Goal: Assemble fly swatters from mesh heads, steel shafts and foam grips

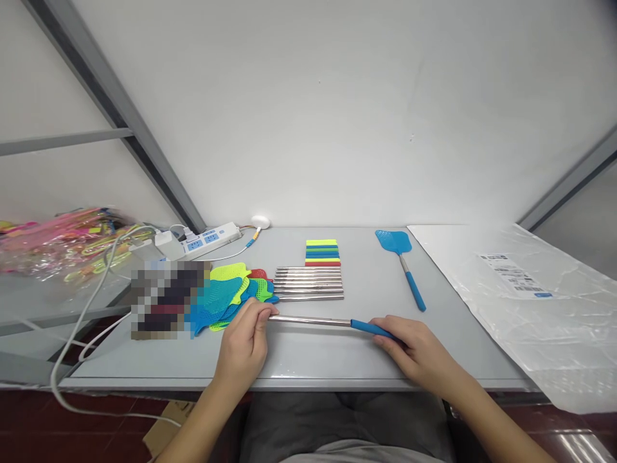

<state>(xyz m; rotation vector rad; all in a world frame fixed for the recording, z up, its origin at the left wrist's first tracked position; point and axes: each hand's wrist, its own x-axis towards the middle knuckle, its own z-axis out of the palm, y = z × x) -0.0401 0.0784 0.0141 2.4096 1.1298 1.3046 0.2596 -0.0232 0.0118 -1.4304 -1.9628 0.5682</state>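
Note:
A metal rod [313,320] lies level between my hands, above the front part of the table. My left hand [247,341] is closed round its left end, and the fingers hide that tip. On the rod's right end sits a blue handle sleeve [369,328], gripped by my right hand [414,350]. Just behind my left hand is a pile of fly swatter heads [226,292] in blue, yellow, green and red. Several loose metal rods [308,283] lie in a row beside the pile. Beyond them is a row of coloured handle sleeves [322,253].
A whole blue fly swatter [403,267] rests at the back right. White bubble packaging [511,308] hangs over the right front edge. On the left are a power strip [207,241], white cables [103,276], a blurred-out item [168,299] and bagged colourful goods [62,244].

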